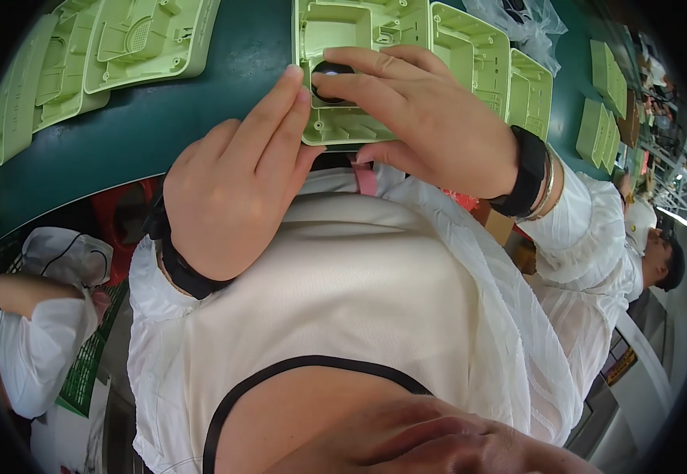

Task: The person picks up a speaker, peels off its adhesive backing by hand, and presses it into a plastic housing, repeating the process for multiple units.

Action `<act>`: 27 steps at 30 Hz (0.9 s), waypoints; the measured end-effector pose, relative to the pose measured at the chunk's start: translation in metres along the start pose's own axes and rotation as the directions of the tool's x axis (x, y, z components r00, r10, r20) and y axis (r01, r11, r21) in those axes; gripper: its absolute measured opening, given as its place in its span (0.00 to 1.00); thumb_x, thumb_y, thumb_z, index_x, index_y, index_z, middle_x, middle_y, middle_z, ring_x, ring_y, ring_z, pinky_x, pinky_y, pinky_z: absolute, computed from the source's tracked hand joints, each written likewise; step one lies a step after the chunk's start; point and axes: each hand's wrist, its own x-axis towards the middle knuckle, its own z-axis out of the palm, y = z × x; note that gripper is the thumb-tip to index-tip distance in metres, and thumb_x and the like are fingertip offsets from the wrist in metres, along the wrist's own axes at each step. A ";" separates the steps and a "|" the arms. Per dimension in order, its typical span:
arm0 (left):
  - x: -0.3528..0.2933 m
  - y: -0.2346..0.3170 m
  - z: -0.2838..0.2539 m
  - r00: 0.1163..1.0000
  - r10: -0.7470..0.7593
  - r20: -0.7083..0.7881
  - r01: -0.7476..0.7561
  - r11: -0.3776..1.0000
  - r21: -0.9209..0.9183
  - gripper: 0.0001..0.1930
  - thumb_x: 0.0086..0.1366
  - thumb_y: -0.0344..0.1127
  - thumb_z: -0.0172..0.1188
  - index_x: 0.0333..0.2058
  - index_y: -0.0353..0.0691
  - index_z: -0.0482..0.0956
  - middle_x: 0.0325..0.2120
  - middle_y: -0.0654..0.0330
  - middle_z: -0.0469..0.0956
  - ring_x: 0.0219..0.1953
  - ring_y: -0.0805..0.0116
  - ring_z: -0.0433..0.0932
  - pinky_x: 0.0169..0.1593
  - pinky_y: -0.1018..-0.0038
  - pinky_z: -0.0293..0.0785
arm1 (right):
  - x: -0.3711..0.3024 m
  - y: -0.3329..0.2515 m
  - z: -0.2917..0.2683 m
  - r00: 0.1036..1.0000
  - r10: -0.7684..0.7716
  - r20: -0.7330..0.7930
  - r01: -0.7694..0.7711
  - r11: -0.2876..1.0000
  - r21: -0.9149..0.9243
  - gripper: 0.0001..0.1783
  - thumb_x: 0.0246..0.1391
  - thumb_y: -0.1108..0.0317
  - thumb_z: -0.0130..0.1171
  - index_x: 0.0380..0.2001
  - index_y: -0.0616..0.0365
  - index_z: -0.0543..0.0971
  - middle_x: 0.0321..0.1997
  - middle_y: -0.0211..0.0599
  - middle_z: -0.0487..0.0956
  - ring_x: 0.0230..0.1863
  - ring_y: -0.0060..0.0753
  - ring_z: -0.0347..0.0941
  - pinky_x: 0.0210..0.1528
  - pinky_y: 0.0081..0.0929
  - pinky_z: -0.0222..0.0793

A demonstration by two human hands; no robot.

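A light green plastic housing [349, 126] with moulded compartments lies at the table's near edge in front of me. Inside its left compartment sits a black round part [329, 85] with a shiny centre, partly hidden by fingers. My right hand [430, 110] reaches over the housing, its index and middle fingers pressed on the round part, the thumb by the near wall. At the housing's left wall, my left hand [229, 186] holds the corner: fingers together along the side, thumb at the near edge.
More green housings [150, 47] overlap at the left, others [478, 55] at the right. A clear plastic bag [529, 31] lies behind those. Green parts [598, 130] stand farther right on the dark green table [237, 67]. One person's arm [35, 300] shows at left, another person [651, 245] at right.
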 end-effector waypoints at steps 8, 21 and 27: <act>0.001 -0.004 0.006 0.998 0.043 -0.056 -0.037 0.995 0.096 0.24 0.56 0.37 0.73 0.51 0.40 0.84 0.56 0.67 0.81 0.29 0.72 0.77 0.33 0.77 0.76 | 0.008 -0.004 -0.013 0.990 -0.007 0.144 0.024 0.993 -0.117 0.37 0.48 0.67 0.73 0.62 0.53 0.71 0.66 0.43 0.74 0.68 0.47 0.68 0.71 0.47 0.57; 0.004 0.008 0.004 0.994 0.046 -0.103 -0.035 0.994 0.101 0.22 0.61 0.37 0.71 0.53 0.38 0.82 0.57 0.61 0.80 0.37 0.62 0.84 0.38 0.69 0.80 | 0.013 -0.015 -0.020 0.968 0.100 0.229 -0.042 0.969 -0.245 0.31 0.49 0.62 0.73 0.55 0.58 0.74 0.58 0.46 0.77 0.66 0.45 0.70 0.72 0.48 0.57; 0.007 0.011 -0.002 0.995 -0.001 -0.100 -0.003 0.999 -0.047 0.23 0.64 0.37 0.70 0.56 0.34 0.79 0.57 0.54 0.81 0.42 0.53 0.84 0.44 0.67 0.81 | -0.030 -0.020 -0.003 0.982 0.039 -0.183 -0.057 0.994 -0.092 0.33 0.49 0.62 0.73 0.57 0.59 0.74 0.62 0.49 0.75 0.68 0.49 0.68 0.72 0.48 0.57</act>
